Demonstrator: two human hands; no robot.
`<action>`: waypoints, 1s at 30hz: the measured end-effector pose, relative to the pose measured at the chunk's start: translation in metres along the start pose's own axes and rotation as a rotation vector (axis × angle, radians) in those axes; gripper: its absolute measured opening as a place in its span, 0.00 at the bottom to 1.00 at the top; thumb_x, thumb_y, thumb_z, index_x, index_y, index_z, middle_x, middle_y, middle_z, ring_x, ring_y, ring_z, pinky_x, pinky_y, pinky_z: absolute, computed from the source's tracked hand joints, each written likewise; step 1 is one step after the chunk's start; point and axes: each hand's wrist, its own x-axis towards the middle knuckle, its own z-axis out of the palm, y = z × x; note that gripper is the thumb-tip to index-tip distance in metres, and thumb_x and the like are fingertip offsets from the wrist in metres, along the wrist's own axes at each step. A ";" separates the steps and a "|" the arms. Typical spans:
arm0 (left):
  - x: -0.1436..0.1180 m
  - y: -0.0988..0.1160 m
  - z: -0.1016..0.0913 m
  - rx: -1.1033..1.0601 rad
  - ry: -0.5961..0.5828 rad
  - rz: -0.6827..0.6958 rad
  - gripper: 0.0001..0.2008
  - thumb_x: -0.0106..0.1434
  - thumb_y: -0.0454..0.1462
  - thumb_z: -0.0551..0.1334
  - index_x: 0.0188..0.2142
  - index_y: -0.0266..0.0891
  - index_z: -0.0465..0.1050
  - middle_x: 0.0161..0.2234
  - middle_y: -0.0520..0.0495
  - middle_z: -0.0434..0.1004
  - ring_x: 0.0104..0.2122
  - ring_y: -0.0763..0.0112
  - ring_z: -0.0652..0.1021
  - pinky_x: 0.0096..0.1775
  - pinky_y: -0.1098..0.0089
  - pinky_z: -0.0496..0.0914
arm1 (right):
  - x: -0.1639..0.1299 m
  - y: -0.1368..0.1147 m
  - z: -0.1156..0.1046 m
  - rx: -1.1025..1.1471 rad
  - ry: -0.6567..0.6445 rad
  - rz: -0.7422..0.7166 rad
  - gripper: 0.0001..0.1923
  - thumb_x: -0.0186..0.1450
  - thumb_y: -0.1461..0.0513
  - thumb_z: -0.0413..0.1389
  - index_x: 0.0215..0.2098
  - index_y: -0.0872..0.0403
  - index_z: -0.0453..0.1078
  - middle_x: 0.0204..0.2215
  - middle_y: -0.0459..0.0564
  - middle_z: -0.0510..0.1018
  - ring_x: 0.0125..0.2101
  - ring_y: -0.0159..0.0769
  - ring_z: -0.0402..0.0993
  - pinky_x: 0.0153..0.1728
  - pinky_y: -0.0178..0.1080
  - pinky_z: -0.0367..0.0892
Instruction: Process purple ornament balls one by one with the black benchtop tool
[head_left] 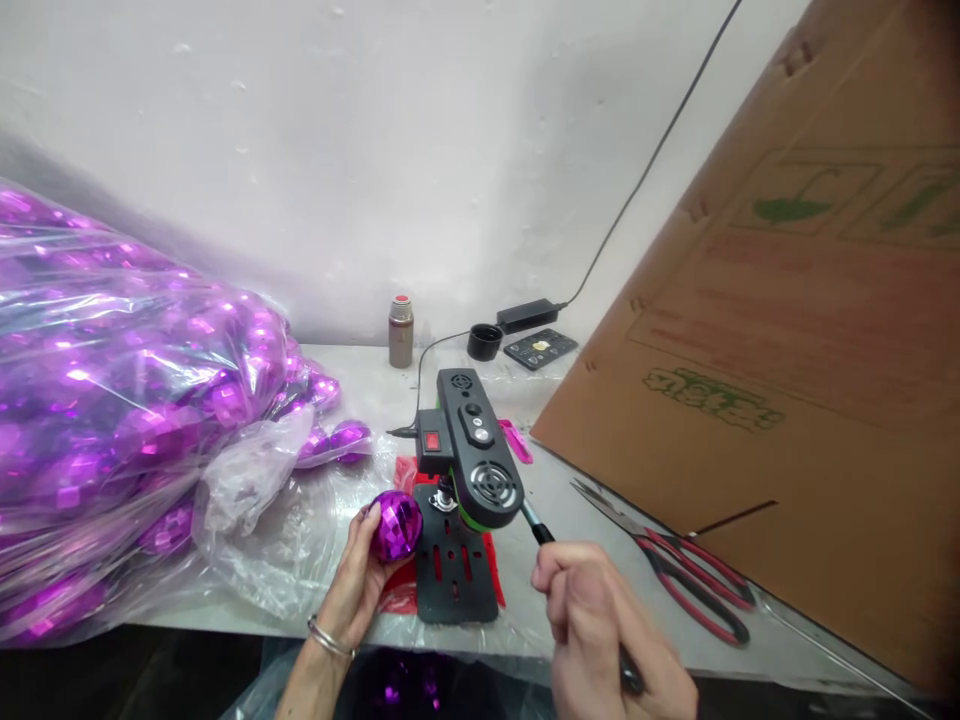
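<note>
My left hand (pixel 358 572), with a silver bangle at the wrist, is closed around a shiny purple faceted ball (pixel 398 526). It holds the ball just left of a small black bench machine (pixel 474 428), close to the metal fitting (pixel 444 498) under the machine's head. A red rocker switch (pixel 431 441) sits on the machine's side. My right hand (pixel 611 625) grips a black-handled lever (pixel 543 534) that runs up to the right side of the head. The slotted black base plate (pixel 456 590) rests over something red on the table.
A large clear bag of purple balls (pixel 142 400) fills the left. Behind stand a small flask (pixel 401 335), black cup (pixel 485 342), power adapter (pixel 532 316) and phone (pixel 540 348). Red-handled scissors (pixel 675 560) lie beside a leaning cardboard box (pixel 750 330) at right.
</note>
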 end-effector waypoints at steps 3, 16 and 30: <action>0.000 -0.013 0.009 0.189 0.005 0.140 0.35 0.64 0.51 0.72 0.63 0.44 0.62 0.57 0.41 0.80 0.58 0.56 0.80 0.59 0.58 0.75 | -0.002 0.000 -0.001 0.004 -0.018 -0.008 0.18 0.73 0.73 0.51 0.26 0.53 0.59 0.19 0.41 0.61 0.23 0.28 0.66 0.21 0.31 0.60; 0.000 -0.073 0.007 0.889 -0.009 0.720 0.38 0.61 0.49 0.71 0.65 0.38 0.62 0.65 0.28 0.70 0.67 0.36 0.70 0.67 0.35 0.64 | 0.008 -0.009 -0.001 0.024 -0.065 0.096 0.18 0.74 0.73 0.50 0.28 0.53 0.60 0.24 0.43 0.68 0.23 0.26 0.65 0.23 0.31 0.60; 0.000 -0.080 0.014 0.899 -0.111 0.574 0.41 0.56 0.48 0.73 0.65 0.38 0.64 0.62 0.29 0.74 0.63 0.37 0.75 0.64 0.36 0.68 | 0.009 -0.009 -0.001 0.019 -0.060 0.086 0.18 0.74 0.74 0.50 0.27 0.53 0.61 0.23 0.43 0.68 0.23 0.27 0.67 0.23 0.32 0.62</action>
